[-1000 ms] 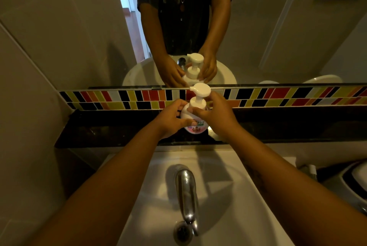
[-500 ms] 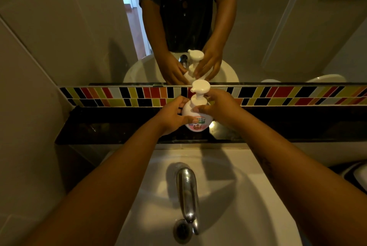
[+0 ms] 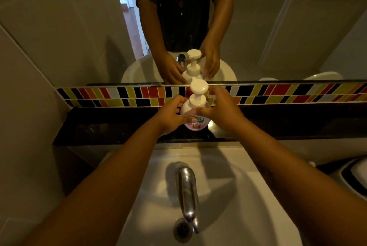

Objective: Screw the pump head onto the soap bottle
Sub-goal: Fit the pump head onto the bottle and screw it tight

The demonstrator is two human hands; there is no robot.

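Fingers of both hands clasp soap bottle (image 3: 195, 121) on ledge (image 3: 119, 126) — tap (image 3: 186, 190) below.

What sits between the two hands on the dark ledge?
In the head view, the soap bottle with its pump head stands between the left hand and right hand.
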